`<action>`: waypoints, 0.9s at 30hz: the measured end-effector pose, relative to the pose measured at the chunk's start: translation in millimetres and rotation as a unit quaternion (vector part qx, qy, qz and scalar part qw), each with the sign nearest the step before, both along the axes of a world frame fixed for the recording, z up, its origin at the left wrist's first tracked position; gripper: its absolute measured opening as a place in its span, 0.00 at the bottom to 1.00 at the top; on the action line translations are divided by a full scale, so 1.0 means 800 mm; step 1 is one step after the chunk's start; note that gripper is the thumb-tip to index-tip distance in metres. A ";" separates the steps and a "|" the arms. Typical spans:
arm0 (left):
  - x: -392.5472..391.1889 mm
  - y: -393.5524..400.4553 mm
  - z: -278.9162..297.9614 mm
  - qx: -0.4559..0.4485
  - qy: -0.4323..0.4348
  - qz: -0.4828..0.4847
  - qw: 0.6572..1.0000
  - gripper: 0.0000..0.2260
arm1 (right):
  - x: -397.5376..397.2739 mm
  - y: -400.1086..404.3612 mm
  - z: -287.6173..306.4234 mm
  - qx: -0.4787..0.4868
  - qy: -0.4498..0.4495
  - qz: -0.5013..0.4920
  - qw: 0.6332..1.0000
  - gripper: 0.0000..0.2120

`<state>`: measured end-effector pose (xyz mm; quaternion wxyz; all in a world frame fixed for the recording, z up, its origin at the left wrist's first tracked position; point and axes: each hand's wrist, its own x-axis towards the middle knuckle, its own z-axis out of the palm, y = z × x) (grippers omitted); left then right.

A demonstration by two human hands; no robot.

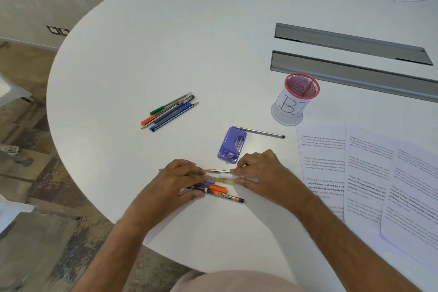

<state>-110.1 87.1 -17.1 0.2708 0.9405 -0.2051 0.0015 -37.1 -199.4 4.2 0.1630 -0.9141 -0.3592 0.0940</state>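
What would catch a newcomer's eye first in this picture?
Near the front edge of the table, the left hand and right hand meet over a bunch of coloured pens. Just beyond them lies a purple hole punch, and further right stands a red mesh cup labelled BJ, near printed sheets.

A small cluster of pens lies flat and roughly parallel on the white tabletop: orange-capped, purple, yellow and one patterned. A thin pencil lies just beyond them, tip pointing left.
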 end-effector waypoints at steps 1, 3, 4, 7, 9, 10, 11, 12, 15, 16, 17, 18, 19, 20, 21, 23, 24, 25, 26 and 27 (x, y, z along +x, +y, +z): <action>-0.001 0.004 0.000 0.002 -0.002 0.003 1.000 0.18 | -0.003 0.008 0.003 -0.005 -0.002 0.005 1.000 0.13; -0.003 0.014 -0.001 0.004 -0.003 0.015 1.000 0.18 | -0.005 0.025 0.007 -0.018 -0.010 0.015 1.000 0.15; -0.003 0.020 -0.001 0.005 -0.006 0.021 1.000 0.17 | -0.006 0.034 0.010 -0.029 -0.009 0.019 0.999 0.17; -0.003 0.031 -0.002 0.001 -0.020 0.032 0.999 0.18 | -0.008 0.057 0.015 -0.078 -0.040 0.079 0.993 0.19; -0.001 0.035 -0.001 -0.001 -0.020 0.040 0.999 0.19 | -0.011 0.073 0.017 -0.150 -0.061 0.123 0.979 0.20; 0.000 0.036 -0.001 -0.001 -0.017 0.042 0.999 0.19 | -0.012 0.081 0.018 -0.198 -0.083 0.149 0.965 0.21; 0.002 0.037 -0.001 -0.001 -0.013 0.040 0.999 0.19 | -0.012 0.089 0.021 -0.233 -0.098 0.166 0.953 0.22; 0.002 0.038 -0.002 -0.002 -0.009 0.036 0.999 0.20 | -0.011 0.099 0.021 -0.246 -0.101 0.163 0.950 0.21; 0.002 0.039 -0.006 -0.016 0.006 0.041 0.999 0.26 | -0.007 0.127 0.017 -0.128 0.002 0.062 0.990 0.16; 0.002 0.039 -0.007 -0.024 0.020 0.055 0.998 0.28 | -0.004 0.133 0.022 -0.087 0.049 0.037 0.994 0.16; 0.002 0.040 -0.006 -0.031 0.029 0.067 0.997 0.29 | -0.002 0.137 0.025 -0.040 0.076 0.028 0.996 0.15; 0.004 0.042 -0.005 -0.033 0.030 0.073 0.996 0.29 | 0.002 0.141 0.028 -0.022 0.090 0.018 0.996 0.15; 0.005 0.044 -0.004 -0.029 0.027 0.072 0.997 0.28 | 0.006 0.144 0.029 -0.021 0.106 0.009 0.994 0.15; 0.007 0.046 -0.004 -0.020 0.022 0.067 0.997 0.28 | 0.009 0.147 0.030 -0.034 0.126 -0.002 0.991 0.15; 0.009 0.048 -0.003 -0.007 0.017 0.059 0.998 0.27 | 0.010 0.150 0.032 -0.037 0.129 -0.010 0.991 0.15; 0.013 0.053 -0.002 0.022 0.015 0.048 0.998 0.25 | 0.012 0.149 0.030 -0.016 0.111 -0.016 0.994 0.16; 0.015 0.057 -0.003 0.029 0.013 0.048 0.998 0.24 | 0.012 0.146 0.032 0.004 0.105 -0.018 0.994 0.17; 0.017 0.061 -0.004 0.029 0.009 0.050 0.998 0.24 | 0.012 0.141 0.032 0.034 0.096 -0.024 0.995 0.17; 0.020 0.066 -0.004 0.026 0.006 0.054 0.998 0.23 | 0.013 0.134 0.033 0.070 0.085 -0.036 0.993 0.17; 0.022 0.072 -0.004 0.024 0.002 0.056 0.998 0.23 | 0.016 0.126 0.035 0.111 0.073 -0.055 0.990 0.15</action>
